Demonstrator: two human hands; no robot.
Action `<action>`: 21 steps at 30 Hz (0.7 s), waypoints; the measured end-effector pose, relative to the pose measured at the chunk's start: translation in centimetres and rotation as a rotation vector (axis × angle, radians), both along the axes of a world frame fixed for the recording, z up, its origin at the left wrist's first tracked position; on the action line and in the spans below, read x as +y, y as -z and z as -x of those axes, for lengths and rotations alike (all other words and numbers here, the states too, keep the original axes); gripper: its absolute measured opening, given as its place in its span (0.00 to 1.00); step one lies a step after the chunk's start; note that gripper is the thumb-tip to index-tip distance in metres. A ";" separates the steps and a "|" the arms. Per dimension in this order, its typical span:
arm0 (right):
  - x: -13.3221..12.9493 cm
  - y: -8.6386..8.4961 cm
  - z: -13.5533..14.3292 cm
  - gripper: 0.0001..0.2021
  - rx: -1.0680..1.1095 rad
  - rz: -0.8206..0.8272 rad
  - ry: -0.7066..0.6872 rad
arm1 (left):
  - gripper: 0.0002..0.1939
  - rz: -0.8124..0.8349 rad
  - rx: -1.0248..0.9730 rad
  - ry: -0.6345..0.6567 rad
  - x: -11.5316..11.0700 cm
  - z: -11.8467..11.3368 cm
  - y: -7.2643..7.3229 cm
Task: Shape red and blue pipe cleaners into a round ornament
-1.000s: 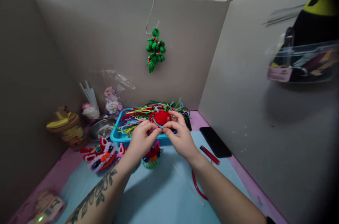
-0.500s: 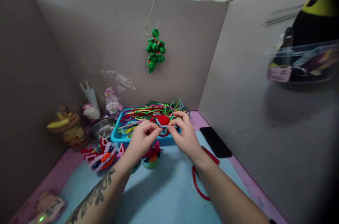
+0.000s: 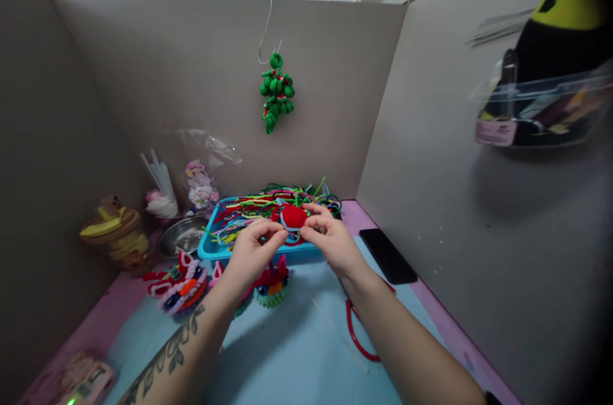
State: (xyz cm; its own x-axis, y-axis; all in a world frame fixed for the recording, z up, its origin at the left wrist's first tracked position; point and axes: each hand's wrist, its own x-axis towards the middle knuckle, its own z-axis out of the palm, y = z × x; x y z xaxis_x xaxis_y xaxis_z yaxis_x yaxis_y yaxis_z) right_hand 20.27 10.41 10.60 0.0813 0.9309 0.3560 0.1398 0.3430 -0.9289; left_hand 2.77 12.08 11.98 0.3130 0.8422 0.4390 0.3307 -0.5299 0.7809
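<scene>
Red and fuzzy, the piece [image 3: 295,216] hangs before the blue tray [image 3: 306,255], pinched in your right hand [image 3: 338,245]; your left hand's [image 3: 253,250] grip is unclear. You're apparently fitting its pale-blue strip [image 3: 289,226]; next calls for steady tension.

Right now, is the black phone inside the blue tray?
No, the black phone lies outside, to the right of the blue tray.
</scene>
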 end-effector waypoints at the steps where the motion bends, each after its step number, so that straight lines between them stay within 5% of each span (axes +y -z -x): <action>1: 0.0 0.0 0.1 0.07 -0.012 -0.010 0.015 | 0.10 0.010 -0.008 -0.011 0.0 0.0 0.1; 8: -0.6 -0.1 1.3 0.07 -0.024 -0.017 0.039 | 0.10 0.033 -0.154 -0.102 -0.4 -0.4 0.4; 21: -0.9 0.1 1.9 0.06 -0.140 -0.159 0.215 | 0.11 0.163 -0.296 -0.078 -0.4 -0.7 0.7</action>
State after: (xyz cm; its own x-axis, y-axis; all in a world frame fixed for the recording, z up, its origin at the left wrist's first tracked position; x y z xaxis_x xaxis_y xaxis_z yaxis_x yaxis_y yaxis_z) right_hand 18.34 9.48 10.54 0.2100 0.8296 0.5175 0.3480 0.4312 -0.8324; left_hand 3.51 11.70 11.24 0.1239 0.9252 0.3587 0.1117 -0.3722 0.9214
